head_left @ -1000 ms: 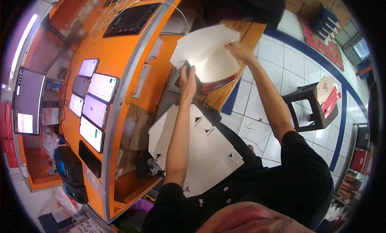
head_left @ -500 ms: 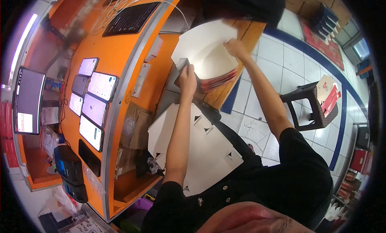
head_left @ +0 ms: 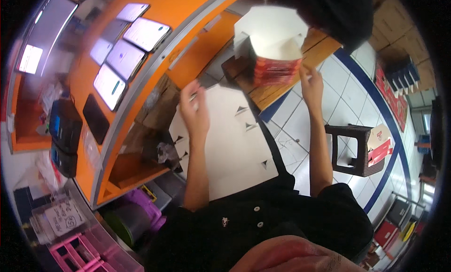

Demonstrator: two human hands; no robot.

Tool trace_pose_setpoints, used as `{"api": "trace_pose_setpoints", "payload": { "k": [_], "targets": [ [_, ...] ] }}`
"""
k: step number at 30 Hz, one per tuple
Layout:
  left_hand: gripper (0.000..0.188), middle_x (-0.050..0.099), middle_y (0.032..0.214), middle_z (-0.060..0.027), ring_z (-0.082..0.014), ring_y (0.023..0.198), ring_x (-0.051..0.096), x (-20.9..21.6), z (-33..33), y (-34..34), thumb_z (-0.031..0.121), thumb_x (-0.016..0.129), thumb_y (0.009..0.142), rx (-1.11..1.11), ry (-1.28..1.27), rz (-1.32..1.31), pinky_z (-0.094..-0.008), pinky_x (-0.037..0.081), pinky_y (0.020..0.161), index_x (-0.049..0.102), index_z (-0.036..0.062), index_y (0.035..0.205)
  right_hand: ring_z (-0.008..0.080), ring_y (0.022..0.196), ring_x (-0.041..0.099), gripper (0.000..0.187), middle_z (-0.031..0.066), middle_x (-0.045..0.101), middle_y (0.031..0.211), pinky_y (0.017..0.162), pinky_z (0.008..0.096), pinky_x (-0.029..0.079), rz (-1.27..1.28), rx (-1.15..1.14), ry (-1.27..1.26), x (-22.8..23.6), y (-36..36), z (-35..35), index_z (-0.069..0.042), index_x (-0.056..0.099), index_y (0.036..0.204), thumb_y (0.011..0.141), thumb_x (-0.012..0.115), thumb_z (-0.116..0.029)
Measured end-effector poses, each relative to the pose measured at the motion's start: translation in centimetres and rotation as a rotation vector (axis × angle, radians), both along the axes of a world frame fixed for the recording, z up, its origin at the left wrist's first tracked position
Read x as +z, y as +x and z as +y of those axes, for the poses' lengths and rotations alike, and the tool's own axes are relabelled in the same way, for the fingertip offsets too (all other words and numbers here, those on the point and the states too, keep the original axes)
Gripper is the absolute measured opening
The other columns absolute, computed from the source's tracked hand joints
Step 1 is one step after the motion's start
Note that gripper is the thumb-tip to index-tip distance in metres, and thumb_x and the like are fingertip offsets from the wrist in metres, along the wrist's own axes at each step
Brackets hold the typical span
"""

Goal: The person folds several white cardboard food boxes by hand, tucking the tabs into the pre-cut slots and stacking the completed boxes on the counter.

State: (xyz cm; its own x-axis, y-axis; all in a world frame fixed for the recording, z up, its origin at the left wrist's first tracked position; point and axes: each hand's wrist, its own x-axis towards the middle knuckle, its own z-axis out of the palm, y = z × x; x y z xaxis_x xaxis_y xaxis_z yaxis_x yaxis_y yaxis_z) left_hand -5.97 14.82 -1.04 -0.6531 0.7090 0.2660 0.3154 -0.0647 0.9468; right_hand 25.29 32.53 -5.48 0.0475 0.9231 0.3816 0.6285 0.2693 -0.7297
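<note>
A stack of nested cardboard food boxes [head_left: 277, 71], white inside and red outside, stands upright on a wooden bench [head_left: 319, 42]. Just right of its red side is my right hand [head_left: 312, 86], fingers apart and holding nothing. On my lap lie flat white die-cut cardboard blanks [head_left: 230, 150] with small slots along their edges. My left hand [head_left: 194, 110], a little blurred, hovers at the blanks' left edge with loose fingers and nothing visible in them.
Several phones [head_left: 126, 58] lie on the orange counter [head_left: 80, 79] at left, near a black device [head_left: 64, 124]. A dark stool [head_left: 359, 150] with a folded red-and-white box on it stands on the tiled floor. Pink baskets [head_left: 77, 253] sit at lower left.
Both hands have let go of the box stack, which now stands on the bench. My left hand has come back toward the blanks; my right has lowered beside the stack. The view has shifted.
</note>
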Motion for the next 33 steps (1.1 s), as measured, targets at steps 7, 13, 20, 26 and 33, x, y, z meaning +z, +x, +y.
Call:
{"api": "trace_pose_setpoints", "payload": {
  "k": [7, 13, 20, 26, 33],
  "targets": [
    [0.03, 0.069, 0.118, -0.0149, -0.0254, 0.108, 0.065, -3.1, -18.3, -3.2, 0.016, 0.068, 0.101, 0.376, -0.307, 0.171, -0.038, 0.051, 0.095, 0.065, -0.0004, 0.125, 0.0337, 0.1, 0.064, 0.038, 0.0187, 0.068, 0.108, 0.085, 0.0425, 0.051, 0.078, 0.219, -0.206, 1.3, -4.3, -11.7, -0.003, 0.068, 0.124, 0.095, 0.075, -0.026],
    [0.03, 0.069, 0.117, -0.0153, -0.0267, 0.109, 0.065, -4.4, -18.7, -2.7, 0.014, 0.069, 0.098, 0.382, -0.303, 0.107, -0.0388, 0.051, 0.097, 0.065, -0.0007, 0.124, 0.037, 0.125, 0.058, 0.048, 0.018, 0.065, 0.127, 0.099, 0.0493, 0.048, -0.477, 0.216, 0.44, 3.4, -7.2, 1.1, -0.012, 0.064, 0.132, 0.088, 0.077, -0.025],
    [0.028, 0.069, 0.119, -0.0155, -0.0255, 0.109, 0.066, -4.3, -17.8, -3.1, 0.011, 0.068, 0.099, 0.405, -0.198, 0.021, -0.0385, 0.052, 0.097, 0.065, -0.0009, 0.124, 0.0374, 0.096, 0.074, 0.03, 0.0149, 0.077, 0.099, 0.083, 0.051, 0.057, -0.791, 0.466, -0.045, 2.9, -7.6, 4.6, -0.019, 0.076, 0.116, 0.087, 0.073, -0.025],
    [0.029, 0.068, 0.121, -0.0164, -0.0291, 0.109, 0.066, -5.6, -18.8, -3.3, 0.013, 0.068, 0.098, 0.343, -0.262, 0.092, -0.0405, 0.051, 0.098, 0.065, -0.0004, 0.123, 0.0373, 0.094, 0.074, 0.028, 0.0157, 0.076, 0.098, 0.079, 0.0508, 0.058, -0.717, 0.485, -0.115, 0.3, -9.0, 1.2, -0.019, 0.076, 0.114, 0.089, 0.075, -0.031],
    [0.029, 0.068, 0.119, -0.0174, -0.0311, 0.114, 0.064, -5.3, -18.5, -2.6, 0.015, 0.067, 0.099, 0.356, -0.288, 0.063, -0.0426, 0.049, 0.1, 0.065, 0.0003, 0.124, 0.0365, 0.093, 0.073, 0.028, 0.0134, 0.076, 0.103, 0.081, 0.0486, 0.058, -0.587, 0.47, 0.027, 2.5, -7.5, -1.1, -0.013, 0.073, 0.114, 0.09, 0.075, -0.028]
  ]
}}
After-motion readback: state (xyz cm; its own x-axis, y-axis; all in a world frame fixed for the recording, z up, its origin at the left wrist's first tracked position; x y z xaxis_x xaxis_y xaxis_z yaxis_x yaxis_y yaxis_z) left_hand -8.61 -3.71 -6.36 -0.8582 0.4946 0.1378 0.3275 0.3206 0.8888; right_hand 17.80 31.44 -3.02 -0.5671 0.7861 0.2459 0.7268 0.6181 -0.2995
